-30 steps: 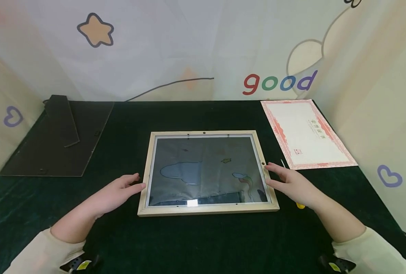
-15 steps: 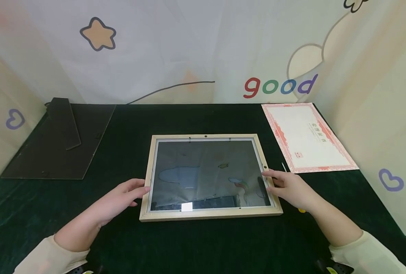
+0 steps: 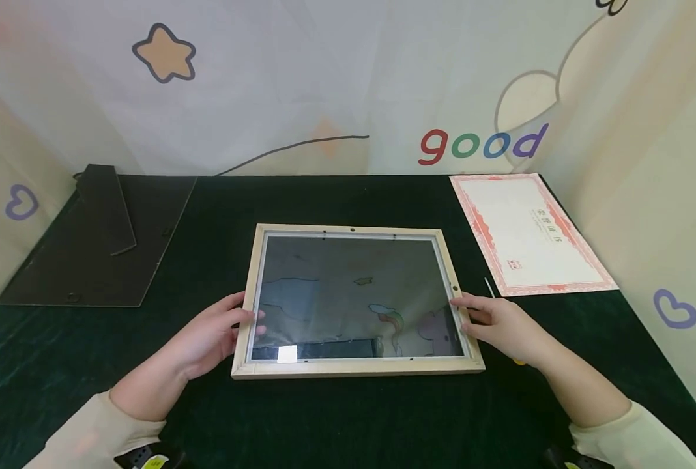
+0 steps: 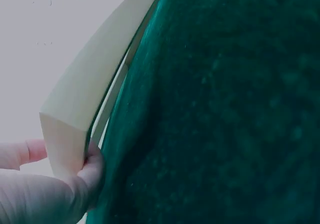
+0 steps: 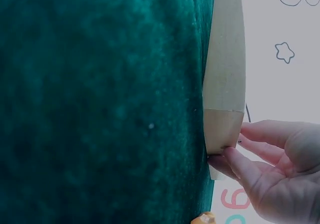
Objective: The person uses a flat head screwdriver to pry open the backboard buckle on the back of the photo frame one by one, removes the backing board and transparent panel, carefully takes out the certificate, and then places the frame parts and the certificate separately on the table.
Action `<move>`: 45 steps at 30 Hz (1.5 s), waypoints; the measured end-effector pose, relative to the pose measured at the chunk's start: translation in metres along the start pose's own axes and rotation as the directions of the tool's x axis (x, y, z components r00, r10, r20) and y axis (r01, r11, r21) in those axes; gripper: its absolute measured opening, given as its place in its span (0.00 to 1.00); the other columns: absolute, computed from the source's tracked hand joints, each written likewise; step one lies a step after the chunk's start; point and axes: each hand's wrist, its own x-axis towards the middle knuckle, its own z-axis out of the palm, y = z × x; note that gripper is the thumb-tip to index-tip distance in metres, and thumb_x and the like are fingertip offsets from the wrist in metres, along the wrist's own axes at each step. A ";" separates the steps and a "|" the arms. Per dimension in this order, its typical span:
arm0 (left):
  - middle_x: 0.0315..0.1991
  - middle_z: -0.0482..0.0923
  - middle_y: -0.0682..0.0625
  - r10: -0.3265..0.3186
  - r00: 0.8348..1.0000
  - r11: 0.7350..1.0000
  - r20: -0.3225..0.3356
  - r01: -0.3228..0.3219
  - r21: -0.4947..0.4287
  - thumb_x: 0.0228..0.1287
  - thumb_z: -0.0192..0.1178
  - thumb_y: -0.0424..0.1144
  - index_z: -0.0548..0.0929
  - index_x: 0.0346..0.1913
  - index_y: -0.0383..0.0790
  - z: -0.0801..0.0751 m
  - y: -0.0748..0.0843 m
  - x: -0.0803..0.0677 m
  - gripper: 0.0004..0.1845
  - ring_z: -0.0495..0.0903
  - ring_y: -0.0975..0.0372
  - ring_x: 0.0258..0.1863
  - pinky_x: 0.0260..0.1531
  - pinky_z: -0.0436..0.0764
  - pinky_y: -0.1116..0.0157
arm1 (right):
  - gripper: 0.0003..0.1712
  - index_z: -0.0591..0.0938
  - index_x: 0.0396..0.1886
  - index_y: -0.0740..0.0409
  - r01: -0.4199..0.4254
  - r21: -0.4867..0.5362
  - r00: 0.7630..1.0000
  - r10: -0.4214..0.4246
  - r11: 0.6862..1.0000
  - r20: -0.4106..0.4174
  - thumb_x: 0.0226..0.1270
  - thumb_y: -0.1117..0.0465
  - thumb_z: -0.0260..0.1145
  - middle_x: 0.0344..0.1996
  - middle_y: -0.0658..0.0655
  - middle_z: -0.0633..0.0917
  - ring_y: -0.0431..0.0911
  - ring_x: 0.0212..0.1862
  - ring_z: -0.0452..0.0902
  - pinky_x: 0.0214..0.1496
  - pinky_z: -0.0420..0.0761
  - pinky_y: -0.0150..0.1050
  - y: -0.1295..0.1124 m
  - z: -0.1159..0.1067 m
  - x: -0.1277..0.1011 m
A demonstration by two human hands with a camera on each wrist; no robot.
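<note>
A pale wooden picture frame [image 3: 354, 369], with a pane of glass [image 3: 348, 293] inside, lies before me on dark green cloth. My left hand [image 3: 207, 335] grips its left side; fingertips show through the glass from beneath. In the left wrist view, a gap separates part of the wooden frame [image 4: 95, 64] from the cloth, so that side is slightly raised. My right hand [image 3: 503, 326] holds the right side, fingers over the top edge and thumb at the side. In the right wrist view, its fingers [image 5: 245, 169] wrap the frame's corner region.
A black backing board [image 3: 90, 267] with a stand leg [image 3: 109, 208] lies at the left. A red-bordered certificate [image 3: 530, 234] lies at the back right. Near the right hand, a thin metal shaft [image 3: 489, 286] and a yellow end [image 3: 519, 362] show, partly hidden.
My left hand has gone from touching the frame's left edge to gripping it, fingers underneath. The frame's left side has risen slightly. My right hand has closed on the right side.
</note>
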 end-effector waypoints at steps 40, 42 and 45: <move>0.59 0.48 0.42 0.010 0.988 0.942 0.154 0.042 -0.333 0.58 0.43 0.25 0.41 0.64 0.49 -0.006 -0.010 0.002 0.35 0.70 0.58 0.43 0.47 0.68 0.61 | 0.24 0.69 0.54 0.57 0.006 -0.093 0.998 0.000 0.996 0.063 0.56 0.64 0.59 0.52 0.62 0.70 0.54 0.49 0.70 0.42 0.73 0.42 -0.003 0.000 -0.004; 0.60 0.47 0.43 0.012 0.990 0.939 0.142 0.037 -0.342 0.57 0.44 0.25 0.39 0.64 0.53 -0.007 -0.010 0.001 0.37 0.68 0.56 0.47 0.48 0.67 0.60 | 0.24 0.69 0.54 0.57 0.010 -0.096 0.998 -0.004 0.995 0.066 0.56 0.63 0.59 0.52 0.62 0.70 0.54 0.49 0.70 0.42 0.73 0.42 -0.004 -0.001 -0.004; 0.62 0.46 0.43 0.014 0.993 0.942 0.115 0.025 -0.334 0.57 0.44 0.26 0.34 0.64 0.58 -0.006 -0.011 0.000 0.41 0.62 0.52 0.54 0.50 0.65 0.57 | 0.23 0.70 0.54 0.58 0.015 -0.107 0.998 -0.007 0.994 0.070 0.56 0.64 0.59 0.52 0.63 0.70 0.54 0.48 0.70 0.42 0.73 0.42 -0.004 -0.001 -0.003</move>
